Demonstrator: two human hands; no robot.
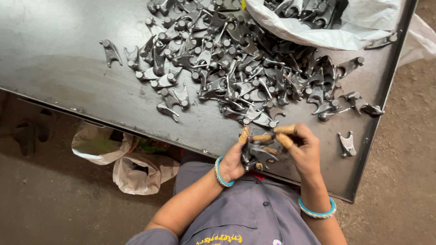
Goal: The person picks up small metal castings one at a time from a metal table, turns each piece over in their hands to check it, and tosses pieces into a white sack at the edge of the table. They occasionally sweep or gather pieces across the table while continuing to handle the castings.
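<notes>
Below the table's near edge, at left: one crumpled pale plastic bag (131,159) on the floor. On the dark metal table (54,54): a heap of grey forged metal parts (236,63), too many to count. Near edge, centre: left hand (236,159) and right hand (302,147), both closed on one grey metal part (261,154). Top right: one white sack (327,27), open, more parts inside. Far right: one lone part (347,144).

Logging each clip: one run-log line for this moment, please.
left hand: holds metal part | right hand: fingers on same part | pile of parts on metal table | white sack behind
</notes>
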